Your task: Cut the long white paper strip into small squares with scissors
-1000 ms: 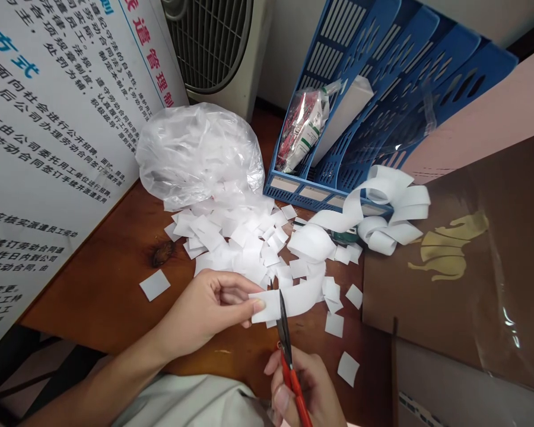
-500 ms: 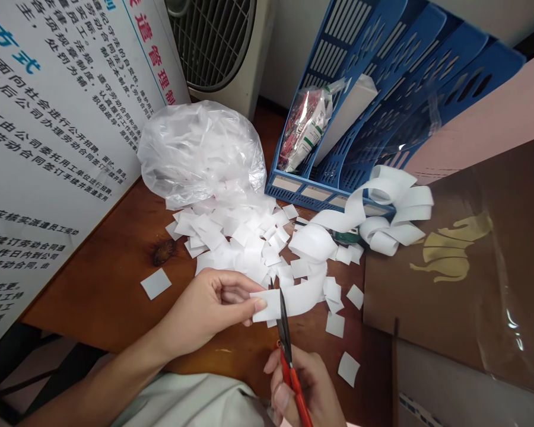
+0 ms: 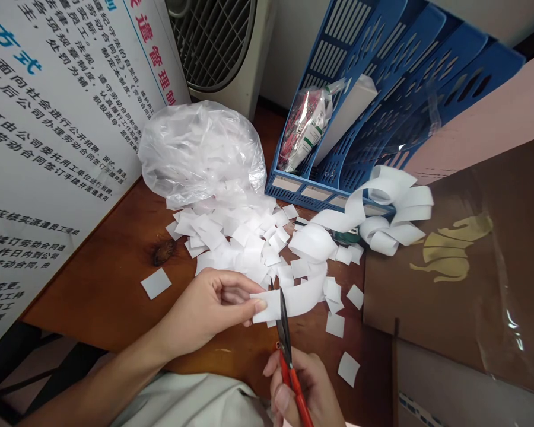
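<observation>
My left hand [image 3: 220, 302] pinches the end of a long white strip [image 3: 300, 298] between thumb and fingers. In my right hand [image 3: 309, 379] is a pair of scissors [image 3: 285, 338] with red handles and dark blades. The blades stand slightly apart, with the strip between them close to my left fingertips. From there the strip curves back to the right into loose coils [image 3: 376, 207]. Beyond my hands lies a pile of cut white pieces [image 3: 244, 237], with several more scattered to the right. One square piece [image 3: 155, 284] lies alone on the left.
A clear plastic bag [image 3: 200, 154] of white pieces stands behind the pile. Behind the coils is a blue file rack [image 3: 338, 190] holding a packet [image 3: 305, 127]. A brown box [image 3: 449, 284] borders the right, a printed board [image 3: 66, 148] the left, a fan [image 3: 218, 41] the back.
</observation>
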The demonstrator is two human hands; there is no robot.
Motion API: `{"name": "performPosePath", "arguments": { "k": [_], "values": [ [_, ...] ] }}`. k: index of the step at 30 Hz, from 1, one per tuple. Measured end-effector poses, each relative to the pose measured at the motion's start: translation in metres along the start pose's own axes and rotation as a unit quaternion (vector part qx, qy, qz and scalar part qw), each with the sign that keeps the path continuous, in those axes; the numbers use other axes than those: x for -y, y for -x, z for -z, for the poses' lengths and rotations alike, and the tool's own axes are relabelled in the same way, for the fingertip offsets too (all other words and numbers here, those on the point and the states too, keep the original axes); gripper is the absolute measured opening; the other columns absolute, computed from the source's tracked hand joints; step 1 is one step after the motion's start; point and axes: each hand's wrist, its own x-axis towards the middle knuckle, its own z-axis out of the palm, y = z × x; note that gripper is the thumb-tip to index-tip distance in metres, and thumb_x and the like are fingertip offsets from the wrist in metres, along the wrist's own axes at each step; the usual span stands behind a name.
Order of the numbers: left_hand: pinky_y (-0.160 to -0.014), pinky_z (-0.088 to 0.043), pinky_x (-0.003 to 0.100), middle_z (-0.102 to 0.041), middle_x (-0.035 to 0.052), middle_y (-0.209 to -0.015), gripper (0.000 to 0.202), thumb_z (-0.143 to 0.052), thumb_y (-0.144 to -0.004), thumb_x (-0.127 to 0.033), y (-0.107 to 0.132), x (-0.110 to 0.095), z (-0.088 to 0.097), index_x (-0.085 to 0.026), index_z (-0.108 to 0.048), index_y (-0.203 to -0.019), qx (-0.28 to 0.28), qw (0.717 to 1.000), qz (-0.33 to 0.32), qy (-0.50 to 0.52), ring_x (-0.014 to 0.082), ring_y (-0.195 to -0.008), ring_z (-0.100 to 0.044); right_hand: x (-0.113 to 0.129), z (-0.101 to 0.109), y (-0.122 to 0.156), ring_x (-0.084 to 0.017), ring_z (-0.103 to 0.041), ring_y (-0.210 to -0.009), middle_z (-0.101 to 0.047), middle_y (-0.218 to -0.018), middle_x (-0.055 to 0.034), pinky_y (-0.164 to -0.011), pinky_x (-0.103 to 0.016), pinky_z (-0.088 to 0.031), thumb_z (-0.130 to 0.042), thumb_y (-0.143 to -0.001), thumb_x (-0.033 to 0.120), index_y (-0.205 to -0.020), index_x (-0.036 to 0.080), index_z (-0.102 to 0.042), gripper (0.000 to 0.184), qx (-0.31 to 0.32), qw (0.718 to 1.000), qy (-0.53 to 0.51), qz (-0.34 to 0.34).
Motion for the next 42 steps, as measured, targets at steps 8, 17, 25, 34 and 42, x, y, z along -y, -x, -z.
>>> {"name": "performPosePath", "arguments": {
  "k": [8, 17, 25, 34, 42],
  "values": [
    [-0.059, -0.050, 0.019, -0.073, 0.0028, -0.067, 0.022, -0.081, -0.081, -0.034, -0.001, 0.002, 0.001, -0.015, -0.080, -0.092, -0.004, 1.000, 0.003, -0.010, 0.0118, -0.060, -0.065, -0.016, 0.013, -0.006, -0.007, -0.052, -0.051, -0.054, -0.061, 0.0011, -0.052, -0.018, -0.043, -0.065, -0.082, 0.064, -0.101, 0.012, -0.056, 0.056, 0.097, 0.995, -0.027, -0.018],
    [-0.057, -0.048, 0.019, -0.072, 0.0027, -0.065, 0.022, -0.081, -0.080, -0.034, 0.000, 0.000, 0.000, -0.015, -0.080, -0.090, -0.006, 1.000, 0.007, -0.012, 0.0126, -0.059, -0.065, -0.004, 0.009, -0.003, -0.005, -0.048, -0.053, -0.049, -0.062, 0.0023, -0.053, -0.017, -0.044, -0.071, -0.075, 0.066, -0.092, 0.013, -0.059, 0.057, 0.067, 0.996, -0.039, -0.051],
    [-0.057, -0.047, 0.016, -0.072, 0.0010, -0.064, 0.019, -0.081, -0.080, -0.032, 0.000, 0.000, 0.000, -0.016, -0.079, -0.089, -0.006, 1.000, 0.013, -0.008, 0.0099, -0.059, -0.064, -0.010, 0.007, -0.004, -0.006, -0.053, -0.049, -0.050, -0.061, 0.0039, -0.051, -0.018, -0.044, -0.074, -0.071, 0.068, -0.093, 0.012, -0.057, 0.062, 0.071, 0.993, -0.071, -0.069],
    [-0.058, -0.047, 0.016, -0.071, 0.0005, -0.064, 0.019, -0.082, -0.080, -0.032, -0.001, 0.002, 0.001, -0.016, -0.079, -0.090, -0.006, 1.000, 0.013, -0.004, 0.0093, -0.059, -0.064, 0.003, 0.002, -0.005, -0.005, -0.049, -0.044, -0.050, -0.055, 0.0038, -0.045, -0.017, -0.043, -0.076, -0.063, 0.074, -0.081, 0.013, -0.055, 0.067, 0.046, 0.989, -0.077, -0.117],
    [-0.059, -0.049, 0.017, -0.071, 0.0004, -0.065, 0.022, -0.081, -0.081, -0.034, -0.003, 0.004, 0.003, -0.015, -0.079, -0.092, -0.009, 1.000, 0.014, -0.006, 0.0100, -0.060, -0.064, 0.007, -0.004, -0.013, -0.006, -0.049, -0.038, -0.055, -0.049, -0.0012, -0.040, -0.014, -0.039, -0.077, -0.057, 0.077, -0.072, 0.012, -0.053, 0.071, 0.036, 0.984, -0.068, -0.161]
  ]
}}
